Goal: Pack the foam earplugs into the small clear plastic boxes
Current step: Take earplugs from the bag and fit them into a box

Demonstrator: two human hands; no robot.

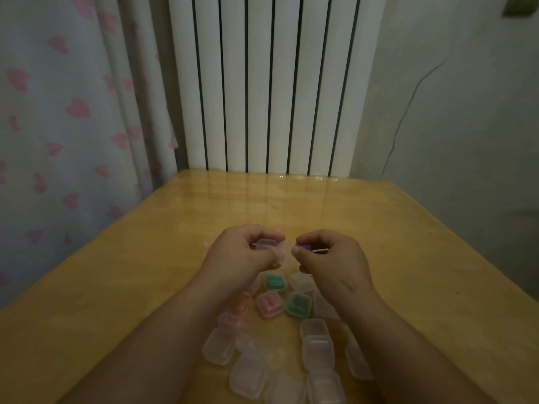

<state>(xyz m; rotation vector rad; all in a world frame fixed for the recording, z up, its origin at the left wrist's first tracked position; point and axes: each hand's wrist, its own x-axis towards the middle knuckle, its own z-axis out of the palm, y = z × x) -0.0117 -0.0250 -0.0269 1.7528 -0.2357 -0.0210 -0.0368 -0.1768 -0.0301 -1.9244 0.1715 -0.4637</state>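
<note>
My left hand (pixel 243 255) holds a small clear plastic box (pixel 267 245) above the table, its lid swung open toward the right. My right hand (pixel 326 258) pinches a purple foam earplug (pixel 303 246) right at the box's open lid. Below my hands lie closed boxes with earplugs inside: two with green ones (pixel 274 281) (pixel 298 304) and one with pink ones (pixel 269 304). Several empty clear boxes (pixel 316 349) are scattered between my forearms. Part of the held box is hidden by my fingers.
The wooden table (pixel 145 287) runs back to a white radiator (pixel 271 83). A curtain with pink hearts (pixel 58 126) hangs on the left and a cracked wall (pixel 452 112) stands on the right. Another pink-filled box (pixel 243 301) lies under my left wrist.
</note>
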